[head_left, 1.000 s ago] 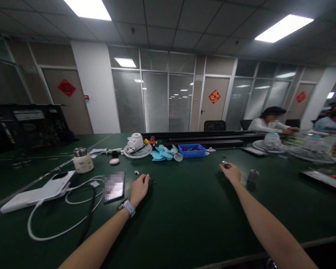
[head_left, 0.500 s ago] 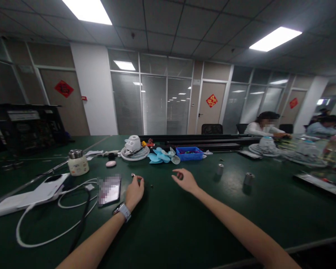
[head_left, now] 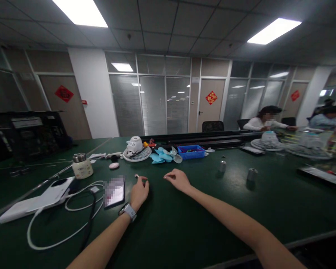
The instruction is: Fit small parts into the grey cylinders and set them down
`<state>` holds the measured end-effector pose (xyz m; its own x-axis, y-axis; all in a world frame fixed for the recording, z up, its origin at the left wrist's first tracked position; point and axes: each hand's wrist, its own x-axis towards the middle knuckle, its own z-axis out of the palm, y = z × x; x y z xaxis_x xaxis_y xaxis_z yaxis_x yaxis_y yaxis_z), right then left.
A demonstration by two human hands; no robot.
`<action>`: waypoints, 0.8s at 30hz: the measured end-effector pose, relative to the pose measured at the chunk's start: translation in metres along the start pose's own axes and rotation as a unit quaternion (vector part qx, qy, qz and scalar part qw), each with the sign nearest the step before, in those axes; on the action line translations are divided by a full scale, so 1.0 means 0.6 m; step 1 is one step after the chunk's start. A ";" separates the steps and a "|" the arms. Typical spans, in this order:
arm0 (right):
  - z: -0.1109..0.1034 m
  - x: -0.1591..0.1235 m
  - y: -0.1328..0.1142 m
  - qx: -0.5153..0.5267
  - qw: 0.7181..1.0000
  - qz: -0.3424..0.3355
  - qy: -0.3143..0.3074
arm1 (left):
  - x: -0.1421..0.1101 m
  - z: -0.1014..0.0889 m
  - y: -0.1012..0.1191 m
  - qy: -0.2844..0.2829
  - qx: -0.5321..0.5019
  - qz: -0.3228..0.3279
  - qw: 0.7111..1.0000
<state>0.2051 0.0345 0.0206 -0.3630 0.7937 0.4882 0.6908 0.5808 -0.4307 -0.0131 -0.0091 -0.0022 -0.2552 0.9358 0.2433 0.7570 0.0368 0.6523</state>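
Note:
My left hand (head_left: 140,192), with a watch (head_left: 128,212) on its wrist, hovers low over the green tabletop with its fingers curled together. A tiny white and reddish piece (head_left: 136,175) shows right by its fingers; whether they grip it I cannot tell. My right hand (head_left: 179,180) faces it across a small gap, thumb and forefinger pinched. Anything between those fingertips is too small to make out. A phone (head_left: 115,192) lies left of my left hand. Light blue fan blades (head_left: 162,155) lie beyond the hands.
White fan housing (head_left: 136,149) and a blue bin (head_left: 192,152) of small parts stand behind. Two metal cylinders (head_left: 223,166) are at right. A cream jar (head_left: 82,168), power bank (head_left: 36,205) and white cable (head_left: 49,247) lie at left. A person (head_left: 268,117) sits at far right.
My right hand has moved left toward my left hand, and its thumb and forefinger have come together. The small dark speck between the hands no longer shows. The view has shifted slightly.

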 end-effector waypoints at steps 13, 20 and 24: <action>-0.238 -0.080 0.310 -0.226 0.888 0.319 0.242 | 0.002 0.000 0.001 -0.006 0.023 0.009 1.000; -0.236 -0.080 0.308 -0.206 0.885 0.341 0.240 | 0.003 0.002 -0.005 -0.011 0.014 0.012 1.000; -0.237 -0.081 0.308 -0.197 0.884 0.355 0.230 | 0.003 0.003 -0.007 -0.007 0.010 0.015 1.000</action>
<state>0.4392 0.0777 0.0251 0.4808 0.7227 0.4966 0.8392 -0.2150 -0.4996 -0.0156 -0.0068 -0.0057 -0.2230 0.9415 0.2529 0.7765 0.0147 0.6299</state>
